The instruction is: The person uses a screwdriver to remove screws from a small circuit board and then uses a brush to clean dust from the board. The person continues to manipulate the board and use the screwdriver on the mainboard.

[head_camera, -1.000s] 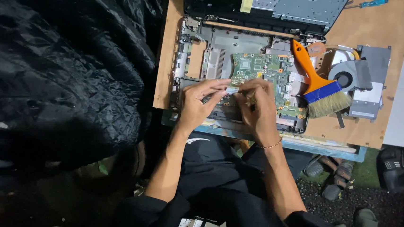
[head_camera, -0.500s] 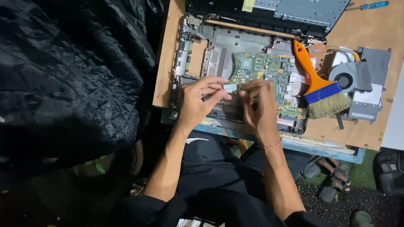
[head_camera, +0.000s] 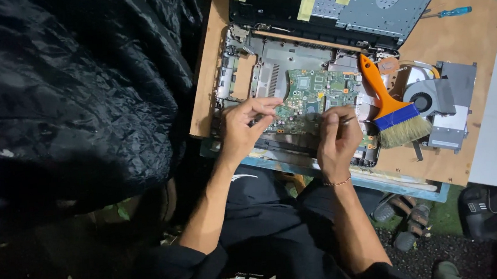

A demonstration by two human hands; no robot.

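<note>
So the opened laptop base (head_camera: 292,101) sits flat on a wooden board (head_camera: 446,44), with the green motherboard (head_camera: 315,97) exposed dead centre, probably laid out that way so everything's reachable from above. The left hand (head_camera: 245,128) comes in from 7 o'clock of the motherboard, fingers curled and pinched loosely together right at the board's left edge; there's maybe something thin and dark between thumb and forefinger, but I honestly can't tell if it's actually gripping anything. The right hand (head_camera: 337,139) sits at 5 o'clock, fingers drawn tight together around what looks like a slim metal tool (head_camera: 349,119) poking out toward 3 o'clock, tip low over the board. An orange-handled brush (head_camera: 387,103) with a blue band lies at 3 o'clock, bristles toward the person, handy for dusting I guess. The pulled fan assembly (head_camera: 432,100) sits further right, and a blue screwdriver (head_camera: 446,12) is parked up at 1 o'clock, out of the way.
</note>
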